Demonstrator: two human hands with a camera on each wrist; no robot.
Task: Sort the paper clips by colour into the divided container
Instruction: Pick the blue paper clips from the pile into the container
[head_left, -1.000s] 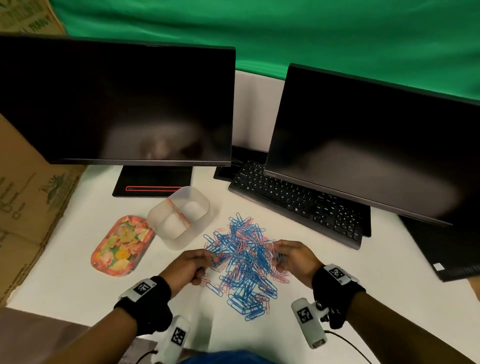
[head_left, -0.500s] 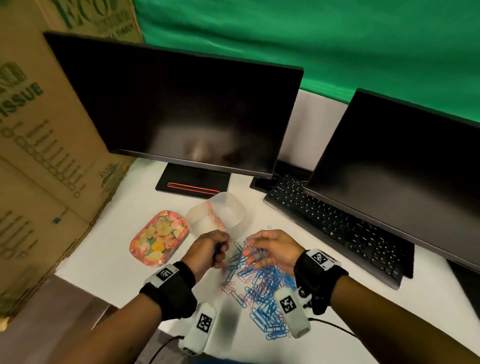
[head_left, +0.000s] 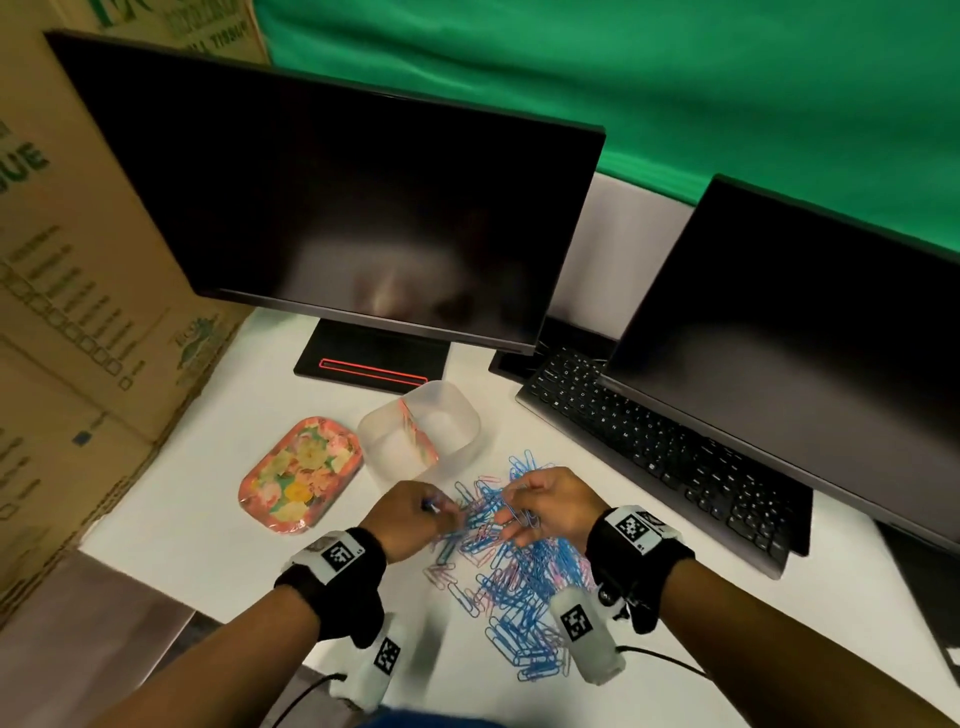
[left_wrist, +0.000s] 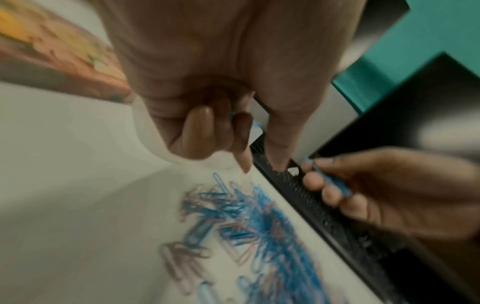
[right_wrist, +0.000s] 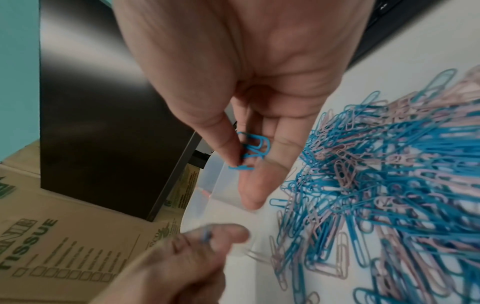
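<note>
Head view showed blue and pink paper clips (head_left: 511, 571) heaped on a white desk (head_left: 208, 525) near the divided container (head_left: 447, 415); right hand (head_left: 553, 506) pinched blue clips (right_wrist: 253, 148), left hand (head_left: 410, 517) curled round another; monitors (head_left: 337, 218), green backdrop (head_left: 623, 78) behind
</note>
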